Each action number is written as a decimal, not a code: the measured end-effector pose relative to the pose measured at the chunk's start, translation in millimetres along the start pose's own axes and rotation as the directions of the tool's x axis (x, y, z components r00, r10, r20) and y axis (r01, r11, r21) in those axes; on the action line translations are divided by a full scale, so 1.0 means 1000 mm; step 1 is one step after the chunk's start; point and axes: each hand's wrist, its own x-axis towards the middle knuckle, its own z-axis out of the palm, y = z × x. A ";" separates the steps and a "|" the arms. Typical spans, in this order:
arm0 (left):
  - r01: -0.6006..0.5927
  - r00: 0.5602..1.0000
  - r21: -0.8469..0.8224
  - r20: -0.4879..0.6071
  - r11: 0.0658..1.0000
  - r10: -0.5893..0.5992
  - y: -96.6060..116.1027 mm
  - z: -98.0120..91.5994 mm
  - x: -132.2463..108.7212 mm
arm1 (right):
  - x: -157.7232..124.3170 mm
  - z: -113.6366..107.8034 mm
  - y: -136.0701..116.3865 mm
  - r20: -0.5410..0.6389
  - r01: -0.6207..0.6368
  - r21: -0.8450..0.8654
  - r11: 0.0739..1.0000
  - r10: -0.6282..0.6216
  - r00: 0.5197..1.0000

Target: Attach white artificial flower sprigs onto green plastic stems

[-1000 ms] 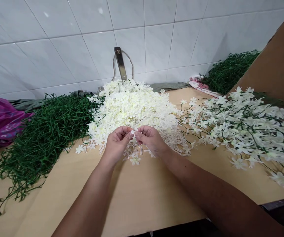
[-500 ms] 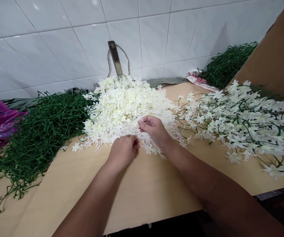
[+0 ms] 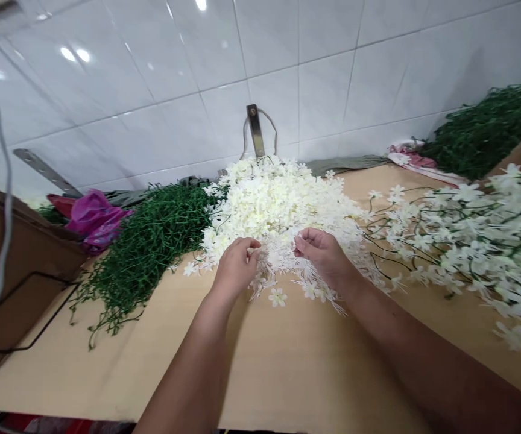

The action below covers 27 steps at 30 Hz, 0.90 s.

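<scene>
A big heap of loose white artificial flowers [image 3: 278, 199] lies on the wooden table [image 3: 287, 361] against the tiled wall. My left hand [image 3: 236, 268] hovers at the heap's near edge, its fingers pinched on a small white flower. A short gap to the right, my right hand [image 3: 321, 250] is curled closed over flowers at the same edge; what it grips is too small to make out. A few single flowers [image 3: 277, 296] lie on the table just below both hands.
A pile of green plastic stems [image 3: 147, 241] lies left of the heap, another [image 3: 491, 126] at the back right. Assembled white flower sprays [image 3: 482, 235] spread on the right. A brown cardboard box [image 3: 11, 271] and a purple bag [image 3: 91, 214] sit at the left.
The camera has swung left, bringing the box into view. My left hand has risen from the table to the heap's edge and my hands have moved a little apart.
</scene>
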 end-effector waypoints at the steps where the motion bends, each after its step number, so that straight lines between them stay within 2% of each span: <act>1: 0.032 0.997 0.009 -0.064 0.999 -0.032 -0.009 -0.007 0.003 | 0.000 0.000 0.000 0.009 -0.003 -0.007 1.000 0.003 1.000; 5: 0.230 0.955 0.135 -0.221 0.964 -0.197 -0.048 -0.036 0.014 | 0.000 -0.002 0.002 0.028 0.005 -0.021 1.000 -0.004 1.000; 8: 0.261 0.944 0.215 -0.259 0.941 -0.202 -0.063 -0.042 0.025 | -0.001 0.000 0.004 0.040 0.004 -0.033 0.999 -0.003 0.999; 12: 0.168 0.957 0.324 -0.280 0.931 -0.075 -0.052 -0.027 0.045 | -0.002 0.003 0.006 0.058 0.004 -0.058 0.998 -0.001 0.998; 14: 0.160 0.959 0.363 -0.276 0.918 -0.057 -0.044 -0.021 0.055 | -0.002 0.004 0.005 0.064 0.011 -0.052 0.999 -0.008 0.998; 16: 0.161 0.961 0.372 -0.270 0.914 -0.059 -0.041 -0.023 0.064 | -0.002 0.004 0.003 0.067 0.012 -0.044 0.999 -0.009 0.998; 19: 0.171 0.954 0.330 -0.290 0.928 -0.073 -0.044 -0.041 0.071 | -0.001 0.003 0.004 0.096 0.012 -0.065 0.998 -0.006 0.995; 24: 0.107 0.885 -0.042 -0.452 0.993 -0.114 -0.046 -0.087 0.078 | -0.001 0.003 0.011 0.158 0.032 -0.145 0.989 -0.009 0.987; 27: 0.071 0.879 -0.161 -0.456 0.984 -0.138 -0.037 -0.095 0.073 | -0.001 0.003 0.011 0.165 0.034 -0.135 0.990 -0.012 0.986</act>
